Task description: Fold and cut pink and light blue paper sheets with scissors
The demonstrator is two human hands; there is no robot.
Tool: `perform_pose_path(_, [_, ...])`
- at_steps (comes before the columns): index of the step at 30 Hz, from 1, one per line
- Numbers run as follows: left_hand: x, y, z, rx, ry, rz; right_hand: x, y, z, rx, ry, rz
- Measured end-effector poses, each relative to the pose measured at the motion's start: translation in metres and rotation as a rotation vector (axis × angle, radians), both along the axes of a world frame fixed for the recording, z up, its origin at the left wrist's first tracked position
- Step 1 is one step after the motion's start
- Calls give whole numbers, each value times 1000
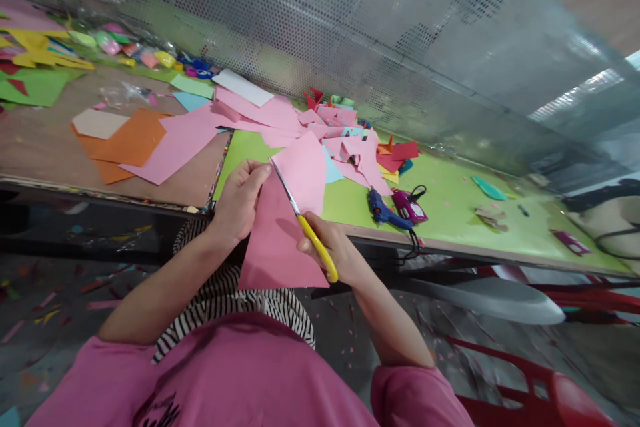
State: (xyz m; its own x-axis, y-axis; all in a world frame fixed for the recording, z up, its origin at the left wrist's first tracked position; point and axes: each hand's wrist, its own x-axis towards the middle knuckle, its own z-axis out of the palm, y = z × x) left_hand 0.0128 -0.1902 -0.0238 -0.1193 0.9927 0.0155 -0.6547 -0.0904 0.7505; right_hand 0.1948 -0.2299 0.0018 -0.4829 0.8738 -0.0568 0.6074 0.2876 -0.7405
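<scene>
My left hand (241, 199) pinches the upper left edge of a pink paper sheet (280, 240) held in front of my body, just off the table edge. My right hand (334, 250) is closed round yellow-handled scissors (306, 223). Their blades run up and left across the pink sheet, the tip close to my left thumb. The sheet hangs down over my lap and hides part of my right fingers.
A green mat (450, 203) covers the table (45, 147), strewn with pink, orange and red paper scraps. A blue glue gun (385, 212) and a magenta one (410, 205) lie right of my hands. A perforated metal screen (350, 33) stands behind. Red chair (540, 387) at lower right.
</scene>
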Motion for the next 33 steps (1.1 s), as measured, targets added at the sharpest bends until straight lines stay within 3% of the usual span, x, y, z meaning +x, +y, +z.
perform_pose_path(11, [2, 25, -9, -8, -26, 15, -4, 18, -4, -21, -33, -80])
perform_pose_path(17, [3, 67, -16, -2, -34, 22, -10, 55, -9, -3, -12, -137])
perform_pose_path(23, [-16, 109, -25, -118, -10, 48, -6, 116, -12, 106, -475, -269])
perform_pose_path(27, [-31, 111, -28, -139, -4, 78, 0, 131, -17, 184, -635, -304])
perform_pose_path(31, [-43, 106, -20, -114, -31, 126, 6, 123, -18, 302, -581, -318])
perform_pose_path(33, [-49, 101, -13, -78, -50, 152, 8, 114, -17, 407, -435, -337])
